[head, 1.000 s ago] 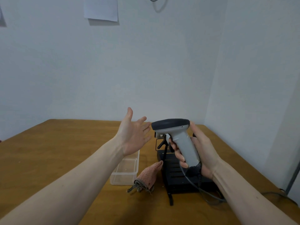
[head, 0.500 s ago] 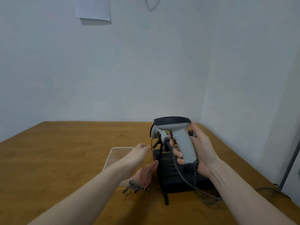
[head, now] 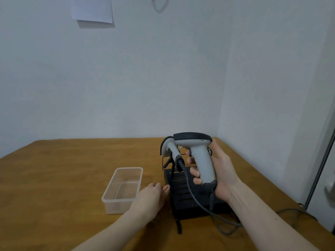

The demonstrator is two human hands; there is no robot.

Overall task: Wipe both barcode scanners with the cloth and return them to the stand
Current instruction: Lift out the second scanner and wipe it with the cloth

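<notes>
Since the earlier frame, left hand (head: 150, 200) has dropped onto the cloth (head: 166, 187) on the surface (head: 59, 178) — cloth mostly hidden, grip indeterminate. Right hand (head: 220, 171) clasps one scanner (head: 199, 158) above the stand (head: 188, 200) — second scanner (head: 169, 147) docked.

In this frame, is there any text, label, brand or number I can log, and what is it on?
No readable text anywhere.
White paper sheet on the wall: it looks blank from here; any print is too faint to tell.
Grey handheld barcode scanner with black top, held in the right hand: tiny marks near the head, too small to read.
Second grey scanner on the black stand: nothing visible.
Clear plastic tub: nothing visible.
</notes>
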